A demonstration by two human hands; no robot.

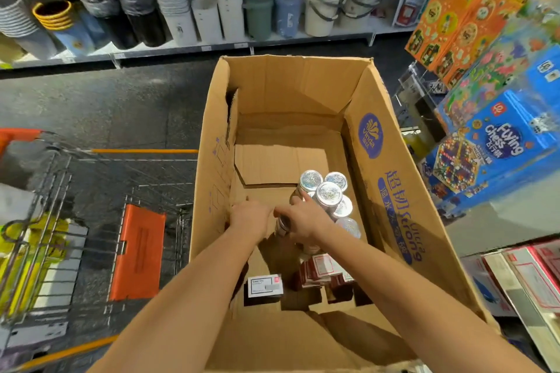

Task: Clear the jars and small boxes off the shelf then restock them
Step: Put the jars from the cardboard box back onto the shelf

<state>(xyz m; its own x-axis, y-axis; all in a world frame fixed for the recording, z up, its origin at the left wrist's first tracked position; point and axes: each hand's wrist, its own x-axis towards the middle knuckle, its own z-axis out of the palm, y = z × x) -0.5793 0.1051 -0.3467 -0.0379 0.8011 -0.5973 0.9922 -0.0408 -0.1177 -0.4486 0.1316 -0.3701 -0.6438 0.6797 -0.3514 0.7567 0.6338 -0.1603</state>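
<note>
Both forearms are reached down into a large open cardboard box (394,191) standing on the shop floor. A cluster of silver-lidded jars (328,192) is stood upright against the box's right wall. One jar (282,225) is held under the right hand (304,225), the grip clamped round it with the index finger stretched out toward the cluster. The left hand (251,221) is placed just beside it, its back turned up; whether its grip is apart or together cannot be told. Dark red small boxes (321,269) are packed at the near end of the box, with a white-labelled small box (264,285) to their left. A wire shopping trolley (60,236) is parked to the left.
</note>
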